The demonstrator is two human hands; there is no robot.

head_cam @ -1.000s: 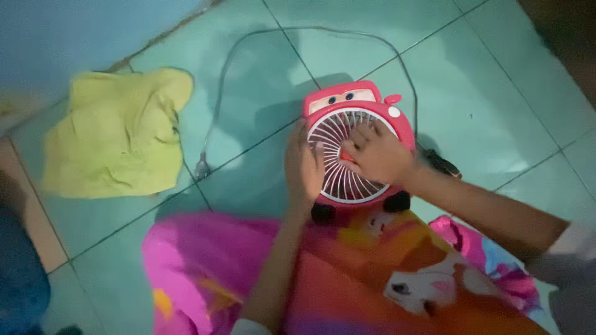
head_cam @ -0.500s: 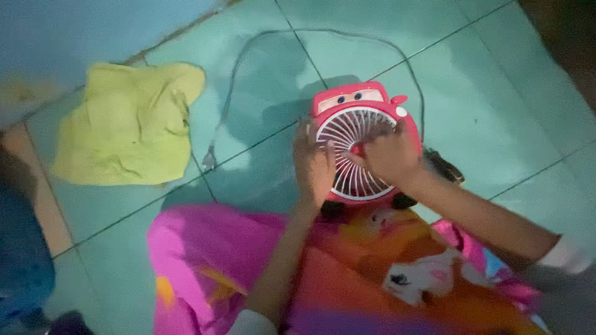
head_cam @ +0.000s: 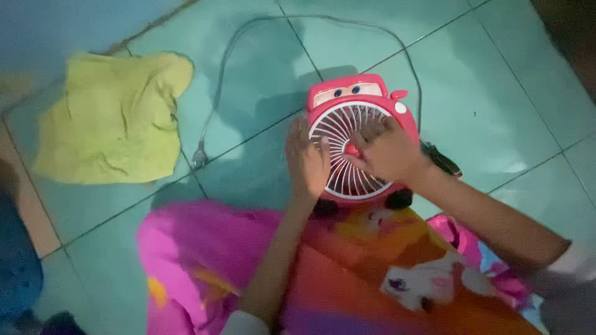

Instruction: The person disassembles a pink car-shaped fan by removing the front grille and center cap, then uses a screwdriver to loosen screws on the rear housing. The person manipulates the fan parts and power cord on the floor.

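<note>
Glossy pink plastic fan [head_cam: 357,99] with white grille; crumpled yellow cloth [head_cam: 112,118] upper left; smooth, shiny teal floor tiles [head_cam: 496,80].

A home floor: teal tiles [head_cam: 496,80]; cartoon blanket [head_cam: 347,279]; yellow cloth [head_cam: 112,118].

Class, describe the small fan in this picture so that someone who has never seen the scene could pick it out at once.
Start from the teal tiled floor and the pink and orange cloth at the bottom. Just above that cloth stands the fan, with the left hand and right hand on its white grille. Unlike the flat yellow cloth, it is red, car-shaped and corded.
</note>
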